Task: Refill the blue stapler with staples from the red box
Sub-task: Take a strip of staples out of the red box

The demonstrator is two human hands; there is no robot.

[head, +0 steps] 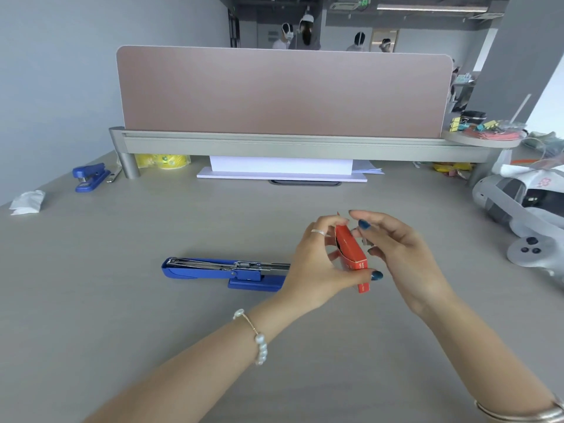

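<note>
Two bare hands meet at centre-right of the frame over a grey desk [122, 300]. The left hand [314, 267] pinches one red box [351, 254] between thumb and fingers, box held upright w/ its open side facing left. The right hand [406, 254] sits just beside it, fingers loosely spread, fingertips at the box's upper edge; whether they actually grip it can't be told. One blue stapler [222, 271] lies flat on the desk at centre, just left of the left hand, swung open w/ its metal channel exposed. A 2nd blue stapler [90, 177] sits closed at upper left, well apart. One crumpled white tissue [27, 203] lies at far left. One pink divider panel [283, 93] stands across the back, w/ one stack of white paper [280, 169] under its shelf. One pearl bracelet [259, 340] circles the left wrist.
</note>
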